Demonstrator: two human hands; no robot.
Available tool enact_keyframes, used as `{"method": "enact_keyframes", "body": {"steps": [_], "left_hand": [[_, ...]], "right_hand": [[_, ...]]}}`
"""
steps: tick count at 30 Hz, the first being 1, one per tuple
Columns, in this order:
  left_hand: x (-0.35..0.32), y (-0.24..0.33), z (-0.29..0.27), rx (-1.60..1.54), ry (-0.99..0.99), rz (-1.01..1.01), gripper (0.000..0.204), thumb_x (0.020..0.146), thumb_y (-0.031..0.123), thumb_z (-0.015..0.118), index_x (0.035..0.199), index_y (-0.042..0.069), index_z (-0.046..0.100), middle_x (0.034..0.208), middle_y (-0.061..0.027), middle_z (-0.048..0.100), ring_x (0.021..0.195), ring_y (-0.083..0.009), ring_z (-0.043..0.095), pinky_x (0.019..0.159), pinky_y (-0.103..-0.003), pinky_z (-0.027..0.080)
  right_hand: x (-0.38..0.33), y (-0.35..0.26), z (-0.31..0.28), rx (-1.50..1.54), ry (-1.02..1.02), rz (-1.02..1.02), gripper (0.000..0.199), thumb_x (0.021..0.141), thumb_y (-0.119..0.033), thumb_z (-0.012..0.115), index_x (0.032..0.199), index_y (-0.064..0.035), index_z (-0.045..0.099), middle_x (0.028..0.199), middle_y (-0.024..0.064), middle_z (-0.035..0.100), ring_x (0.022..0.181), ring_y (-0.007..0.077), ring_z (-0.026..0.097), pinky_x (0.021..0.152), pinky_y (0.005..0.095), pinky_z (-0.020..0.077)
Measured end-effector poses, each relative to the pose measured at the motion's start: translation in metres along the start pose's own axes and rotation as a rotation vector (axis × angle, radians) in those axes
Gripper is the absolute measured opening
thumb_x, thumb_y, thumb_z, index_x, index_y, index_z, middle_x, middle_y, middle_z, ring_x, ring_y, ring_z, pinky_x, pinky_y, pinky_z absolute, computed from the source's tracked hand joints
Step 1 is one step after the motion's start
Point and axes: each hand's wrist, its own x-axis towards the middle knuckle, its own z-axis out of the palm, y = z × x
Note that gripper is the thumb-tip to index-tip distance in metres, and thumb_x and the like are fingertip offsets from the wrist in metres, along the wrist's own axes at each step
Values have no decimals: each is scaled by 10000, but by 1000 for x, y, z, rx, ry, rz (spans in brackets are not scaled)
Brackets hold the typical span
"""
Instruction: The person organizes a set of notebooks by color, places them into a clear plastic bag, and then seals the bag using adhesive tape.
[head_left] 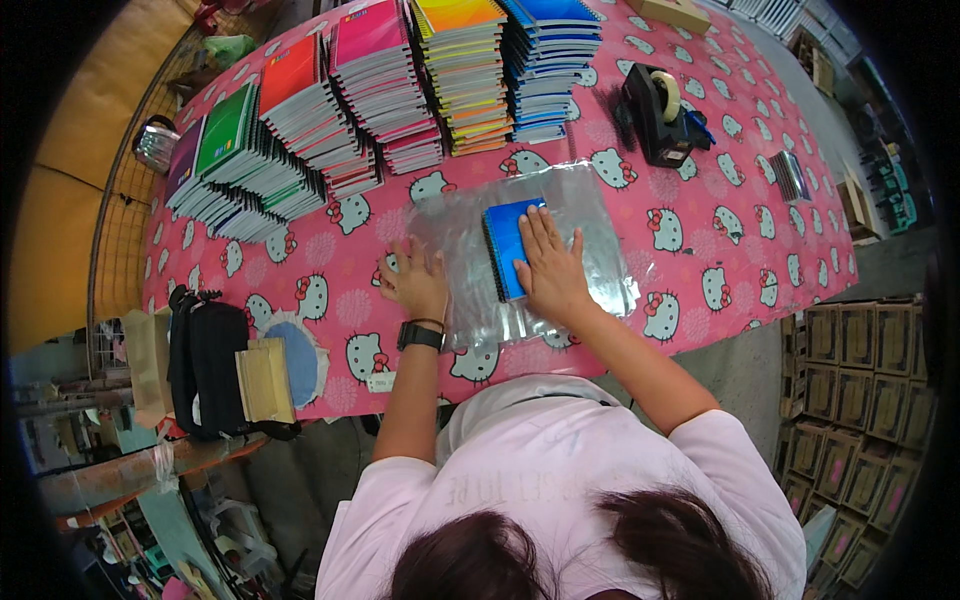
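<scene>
A blue spiral notebook (pixel 503 240) lies on a stack of clear plastic bags (pixel 590 215) in the middle of the pink patterned tablecloth (pixel 700 220). My right hand (pixel 548 268) rests flat on the notebook's right half, fingers spread and pointing away from me. My left hand (pixel 415 282), with a black watch on its wrist, presses on the left edge of the plastic bags, fingers apart, holding nothing.
Stacks of colourful spiral notebooks (pixel 400 80) line the far side of the table. A black tape dispenser (pixel 658 112) stands at the right. A black pouch (pixel 208 365) and a brown packet (pixel 265 380) sit at the near left edge. Cardboard boxes (pixel 860 380) fill the floor at right.
</scene>
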Motion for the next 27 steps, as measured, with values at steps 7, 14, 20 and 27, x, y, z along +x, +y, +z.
{"method": "enact_keyframes", "body": {"steps": [7, 14, 20, 27], "left_hand": [[8, -18, -3, -581, -98, -71, 561, 720, 54, 624, 1250, 28, 443, 1219, -180, 500, 1078, -322, 474, 909, -411, 378], [6, 9, -56, -1571, -474, -470, 815, 663, -88, 646, 1358, 12, 232, 1144, -158, 509, 761, -140, 577, 661, -251, 492], [0, 68, -70, -1577, -491, -180, 902, 696, -77, 652, 1407, 59, 115, 1191, -155, 470, 801, -133, 576, 698, -244, 493], [2, 64, -55, -1117, -365, -109, 879, 673, 49, 740, 1384, 30, 222, 1092, -122, 503, 741, -131, 554, 653, -255, 478]], "right_hand": [[3, -3, -7, -9, -25, 7, 561, 880, -304, 438, 1364, -53, 306, 1457, 122, 215, 1360, 240, 162, 992, 616, 206], [36, 7, -18, 542, -117, -81, 265, 781, -263, 628, 922, -40, 645, 1011, 117, 598, 945, 222, 541, 797, 363, 419], [50, 11, -43, 1012, -351, 319, 249, 711, -261, 677, 725, -13, 684, 631, 84, 624, 583, 132, 565, 576, 291, 458], [54, 30, -18, 1251, -322, 276, 140, 722, -112, 685, 711, 25, 660, 660, 51, 616, 566, 98, 514, 559, 255, 433]]}}
